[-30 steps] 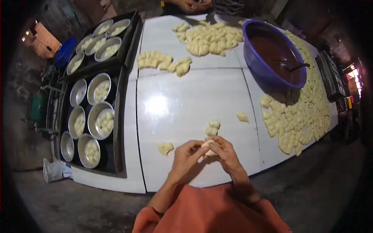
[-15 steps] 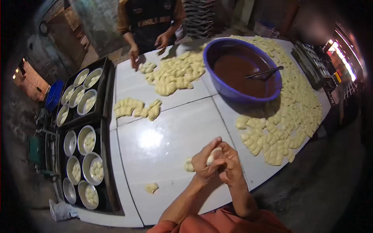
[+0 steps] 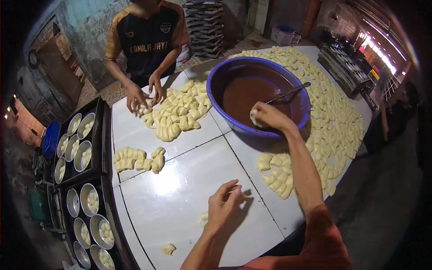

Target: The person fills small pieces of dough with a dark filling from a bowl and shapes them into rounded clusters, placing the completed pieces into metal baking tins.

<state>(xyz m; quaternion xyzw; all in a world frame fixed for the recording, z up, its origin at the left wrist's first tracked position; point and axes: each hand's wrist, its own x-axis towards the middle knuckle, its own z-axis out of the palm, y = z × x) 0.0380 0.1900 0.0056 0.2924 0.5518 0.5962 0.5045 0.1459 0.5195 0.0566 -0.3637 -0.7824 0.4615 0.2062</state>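
My right hand [image 3: 269, 116] reaches over the purple basin [image 3: 216, 110], which holds brown filling [image 3: 243, 92] and a long-handled spoon [image 3: 288, 92]. Its fingers are closed on a pale piece of dough [image 3: 254, 118], partly hidden by the hand. Above the white table my left hand [image 3: 222, 204] is half curled, thumb and fingers apart, with nothing visible in it. A dough piece [image 3: 204, 219] shows beside that wrist, partly covered by it. Another small dough piece [image 3: 168, 249] lies further left, near the front of the table.
Cut dough spreads over the table right of the basin [image 3: 333, 117], with another pile [image 3: 173, 117] and a short strip [image 3: 138, 159] to the left. Round tins [image 3: 101, 231] with dough balls stand in dark trays. Across the table a person's hands [image 3: 145, 96] handle dough.
My hands were together around a dough piece. The right hand has moved up and away to the basin with dough in it; the left stays low over the table, its fingers now apart.
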